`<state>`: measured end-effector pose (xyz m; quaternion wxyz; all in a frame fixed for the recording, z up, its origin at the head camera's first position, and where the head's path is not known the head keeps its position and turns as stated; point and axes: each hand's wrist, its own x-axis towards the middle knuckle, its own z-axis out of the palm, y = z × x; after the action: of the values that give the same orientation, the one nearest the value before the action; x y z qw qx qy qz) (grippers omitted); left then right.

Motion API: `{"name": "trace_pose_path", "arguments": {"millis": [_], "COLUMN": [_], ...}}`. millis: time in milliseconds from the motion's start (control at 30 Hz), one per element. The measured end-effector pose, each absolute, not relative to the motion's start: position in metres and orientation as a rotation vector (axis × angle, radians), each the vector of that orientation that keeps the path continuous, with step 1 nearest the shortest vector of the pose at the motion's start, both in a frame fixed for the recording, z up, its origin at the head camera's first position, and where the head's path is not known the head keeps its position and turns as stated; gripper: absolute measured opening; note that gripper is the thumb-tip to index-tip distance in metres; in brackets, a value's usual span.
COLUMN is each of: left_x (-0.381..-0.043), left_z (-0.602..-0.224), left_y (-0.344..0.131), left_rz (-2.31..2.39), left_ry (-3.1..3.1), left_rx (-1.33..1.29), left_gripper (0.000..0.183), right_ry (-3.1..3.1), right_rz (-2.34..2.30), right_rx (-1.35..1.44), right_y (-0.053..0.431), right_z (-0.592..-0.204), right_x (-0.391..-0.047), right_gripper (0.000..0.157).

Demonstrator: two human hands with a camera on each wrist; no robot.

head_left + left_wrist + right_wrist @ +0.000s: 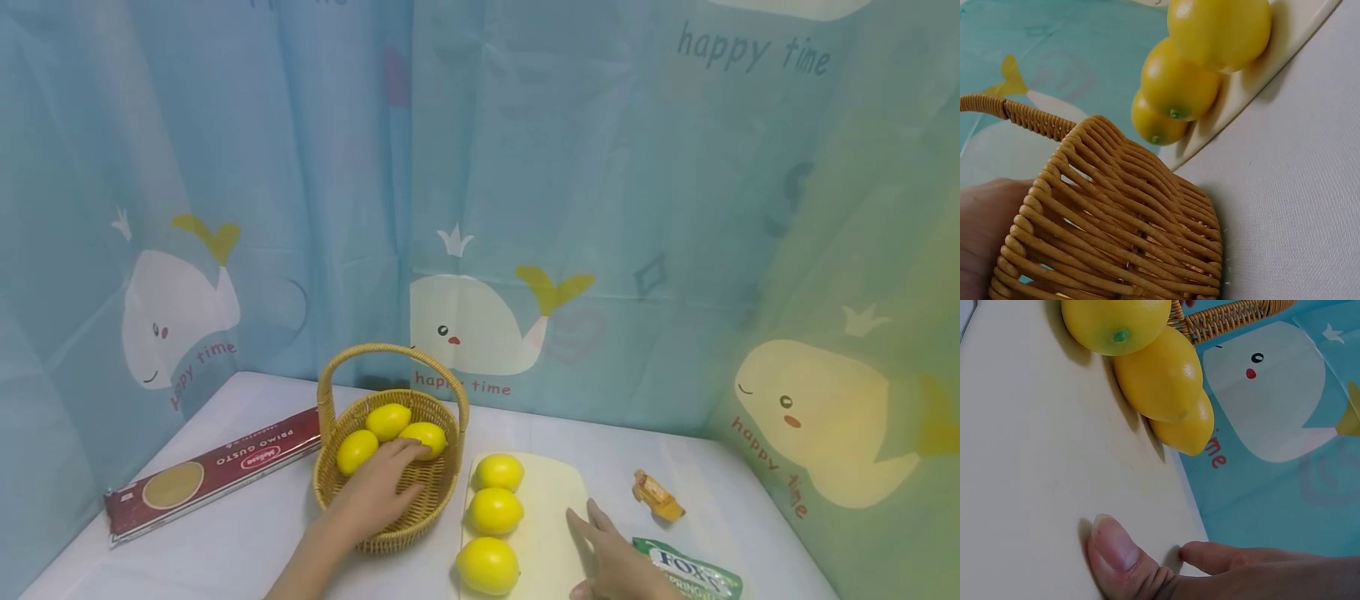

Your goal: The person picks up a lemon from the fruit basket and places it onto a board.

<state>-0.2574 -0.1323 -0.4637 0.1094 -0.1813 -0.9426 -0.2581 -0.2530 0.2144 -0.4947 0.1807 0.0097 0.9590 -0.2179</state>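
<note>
A brown wicker basket [1116, 219] looms right up close, its wrapped handle [1029, 119] running off to one side. Part of the left hand [988, 212] shows past the rim, fingers hidden. Beyond, three yellow lemons [1179, 81] line up on a cream board [1297, 19], two showing green ends. White tabletop [1297, 175] and a blue-green curtain [1097, 37] surround them.

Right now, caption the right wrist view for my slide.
Three lemons in a row on a cream board, right fingers nearby.
</note>
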Motion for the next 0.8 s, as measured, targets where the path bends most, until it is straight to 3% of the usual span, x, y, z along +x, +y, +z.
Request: {"name": "trace_pose_path", "arguments": {"millis": [333,800], "left_x": [-0.2552,-0.2549], "left_z": [-0.4652,-0.4678], "left_y": [-0.1322,-0.1339], "left_rz": [-0.755,-0.739], "left_ry": [-2.869,-2.947], "left_rx": [-0.54,-0.531], "left_gripper": [0.055,0.05], "right_ry": [2.714,2.716], "right_rz": [-0.599,-0.594], "right_rx": [0.018,-0.017], "right_y": [0.2153,0.2165], "right_z": [-0.4968,-0.496], "right_x": [-0.2552,-0.2549], "right_gripper": [0.109,0.11]}}
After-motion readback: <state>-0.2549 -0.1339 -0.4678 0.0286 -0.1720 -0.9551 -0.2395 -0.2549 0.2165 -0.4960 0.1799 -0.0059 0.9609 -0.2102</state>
